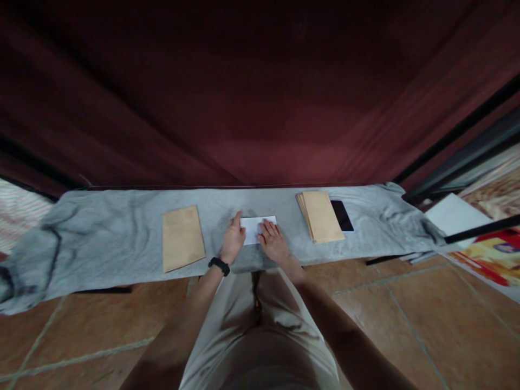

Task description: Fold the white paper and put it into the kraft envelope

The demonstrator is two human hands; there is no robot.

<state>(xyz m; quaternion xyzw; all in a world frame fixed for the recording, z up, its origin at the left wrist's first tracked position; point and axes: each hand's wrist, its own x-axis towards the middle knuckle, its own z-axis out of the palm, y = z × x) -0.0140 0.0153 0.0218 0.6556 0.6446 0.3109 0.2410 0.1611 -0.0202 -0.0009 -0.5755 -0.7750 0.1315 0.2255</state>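
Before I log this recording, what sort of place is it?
Probably a makeshift work spot indoors, though I can't tell what building. A dark red curtain hangs behind a narrow table draped in grey cloth, and the floor is tiled.

- Cloth (134,235): curtain (260,135) along its far side, tiled floor (439,319) on the near side.
- Paper (251,229): mid-cloth, left hand (233,238) at its left edge, right hand (275,245) over its right part.
- Envelope (183,238): on the cloth, left of the paper.
- Envelope stack (323,218): on the cloth, right of the paper.
- Phone (343,215): right of the stack, partly covered by it.
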